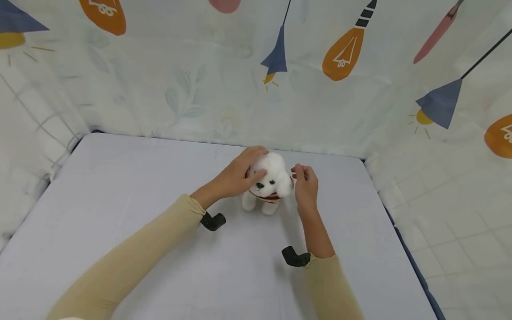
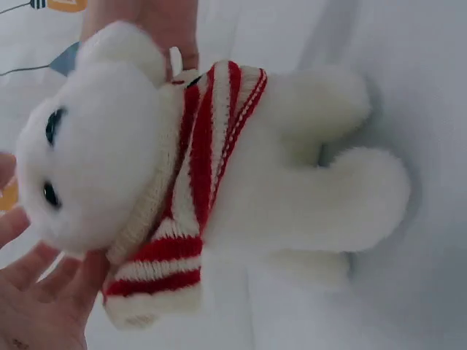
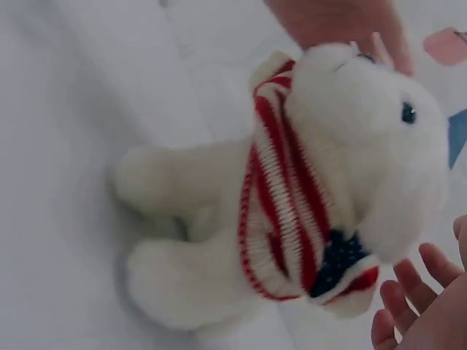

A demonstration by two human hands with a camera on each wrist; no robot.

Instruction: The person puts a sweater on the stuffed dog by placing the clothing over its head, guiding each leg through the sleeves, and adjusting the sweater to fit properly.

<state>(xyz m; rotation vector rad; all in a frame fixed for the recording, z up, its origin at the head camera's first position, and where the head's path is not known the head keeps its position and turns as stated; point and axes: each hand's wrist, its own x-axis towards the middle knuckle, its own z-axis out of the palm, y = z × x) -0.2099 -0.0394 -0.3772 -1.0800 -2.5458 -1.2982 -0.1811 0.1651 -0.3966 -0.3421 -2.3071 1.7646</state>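
A white plush dog (image 1: 269,174) stands on the cloth-covered table, its face towards the camera. It wears a knitted red-and-cream striped sweater (image 2: 206,135); a dark blue patch (image 3: 337,264) with white dots shows in the right wrist view. My left hand (image 1: 245,172) lies alongside the dog's head, its thumb stretched across the face; in the left wrist view its fingers (image 2: 44,288) spread by the head and collar. Close to the other ear is my right hand (image 1: 306,186). The right wrist view has its fingers (image 3: 416,292) loosely bent beside the sweater, holding nothing.
A pale cloth covers the table (image 1: 132,178). Behind it hangs a white curtain (image 1: 224,102) printed with lamps and bulbs, continuing along both sides. Black camera mounts (image 1: 295,257) stick out from the wrists.
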